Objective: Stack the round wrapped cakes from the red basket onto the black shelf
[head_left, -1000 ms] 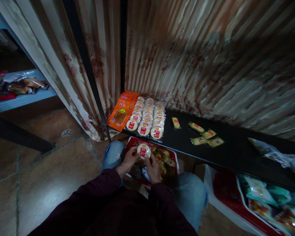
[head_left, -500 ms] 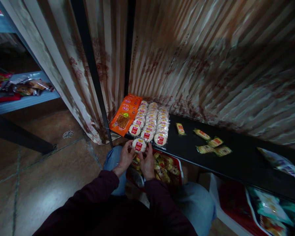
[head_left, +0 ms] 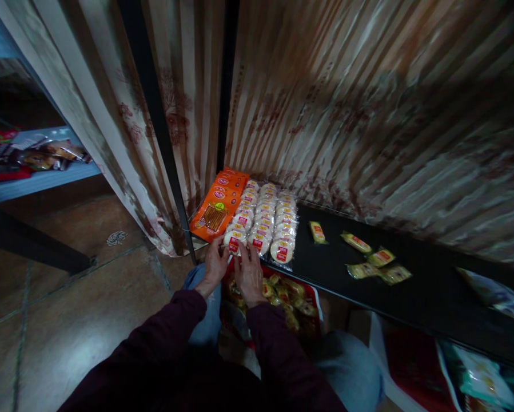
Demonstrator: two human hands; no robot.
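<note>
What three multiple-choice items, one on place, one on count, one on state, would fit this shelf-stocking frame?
1. Where do the orange packets lie?
A. left of the rows of round cakes
B. in the red basket
C. on the floor

2. How many rows of round white cakes are on the black shelf?
A. one
B. three
C. six

3. What are the left hand and right hand doing?
A. hanging free at the sides
B. both at one round cake at the front of the left row
C. gripping the curtain

Answers: 1 A, the packets sit at the shelf's left end beside the cakes. 2 B, three rows run front to back. 3 B, both hands meet on that cake at the shelf edge.
</note>
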